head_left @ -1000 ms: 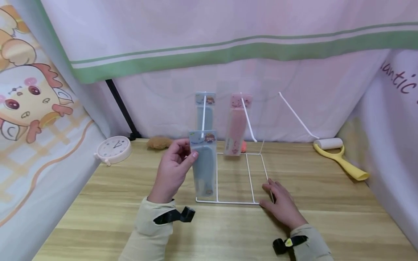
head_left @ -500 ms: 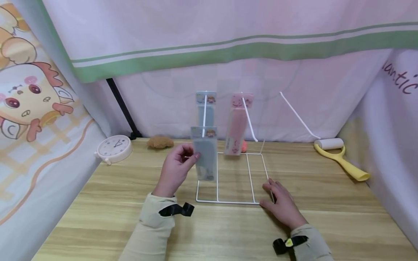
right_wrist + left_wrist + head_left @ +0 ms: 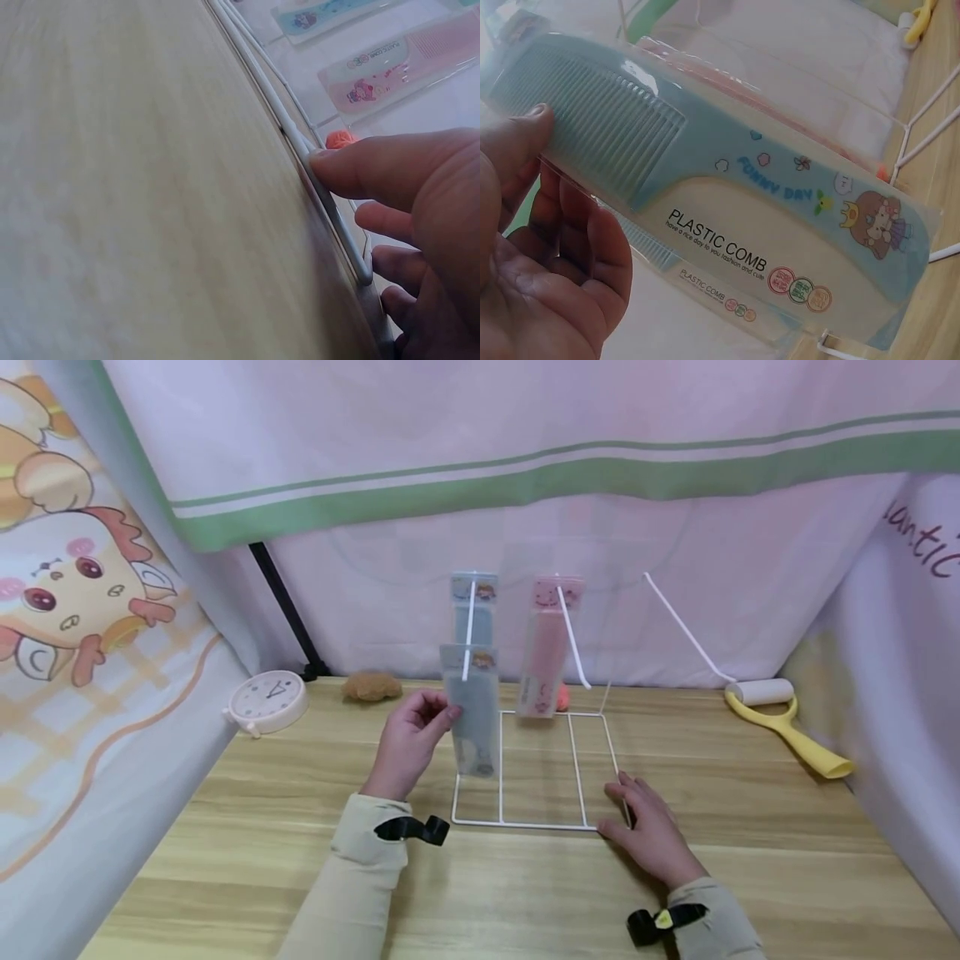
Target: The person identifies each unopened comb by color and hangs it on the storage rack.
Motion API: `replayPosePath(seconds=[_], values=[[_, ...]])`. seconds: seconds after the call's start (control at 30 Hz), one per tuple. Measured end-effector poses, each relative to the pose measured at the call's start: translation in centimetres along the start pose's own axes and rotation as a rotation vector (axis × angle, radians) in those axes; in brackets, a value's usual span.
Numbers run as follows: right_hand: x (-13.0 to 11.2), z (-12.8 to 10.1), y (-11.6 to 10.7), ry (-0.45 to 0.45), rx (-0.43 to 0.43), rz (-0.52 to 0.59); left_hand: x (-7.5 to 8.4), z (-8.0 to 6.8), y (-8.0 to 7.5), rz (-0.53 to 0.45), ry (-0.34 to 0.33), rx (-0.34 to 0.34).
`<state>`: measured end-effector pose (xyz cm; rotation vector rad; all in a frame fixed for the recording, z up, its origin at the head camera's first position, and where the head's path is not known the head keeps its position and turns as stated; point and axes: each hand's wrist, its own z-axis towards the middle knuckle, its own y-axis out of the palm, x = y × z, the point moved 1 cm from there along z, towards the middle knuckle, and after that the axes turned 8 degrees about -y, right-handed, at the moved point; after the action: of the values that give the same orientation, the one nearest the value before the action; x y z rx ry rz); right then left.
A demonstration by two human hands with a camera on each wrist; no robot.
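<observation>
Blue comb (image 3: 630, 142), pink comb (image 3: 542, 652), seemingly white rack (image 3: 536, 822).

Left hand (image 3: 411, 743) raised off the worktop (image 3: 225, 827), forearm angled up and inward, beige sleeve with a black strap at the wrist. Thumb and fingers (image 3: 570, 232) pinch the left edge of a packaged blue comb (image 3: 727, 202), thumb tip on its front face, fingers behind it. Right hand (image 3: 648, 827) lies low, palm down, fingers spread and nearly straight. Its thumb (image 3: 375, 169) presses on the white wire rack (image 3: 577, 777) base at the front right corner. Right wrist carries a black strap too.
</observation>
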<state>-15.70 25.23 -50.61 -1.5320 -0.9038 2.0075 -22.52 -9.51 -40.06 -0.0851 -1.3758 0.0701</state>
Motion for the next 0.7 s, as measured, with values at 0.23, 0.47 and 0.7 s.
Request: replayPosePath(seconds=[0.23,0.47,0.7], values=[[0.2,0.1,-0.1,0.026,-0.021,-0.001,0.2,2.1,0.1,0.048,-0.013,0.019],[0.1,0.1,-0.2,0.053,-0.037,0.012,0.6,4.2,0.0,0.121,-0.08,0.02],[0.1,0.0,-0.2,0.058,-0.042,0.024,1.2,6.3,0.0,0.129,-0.185,0.006]])
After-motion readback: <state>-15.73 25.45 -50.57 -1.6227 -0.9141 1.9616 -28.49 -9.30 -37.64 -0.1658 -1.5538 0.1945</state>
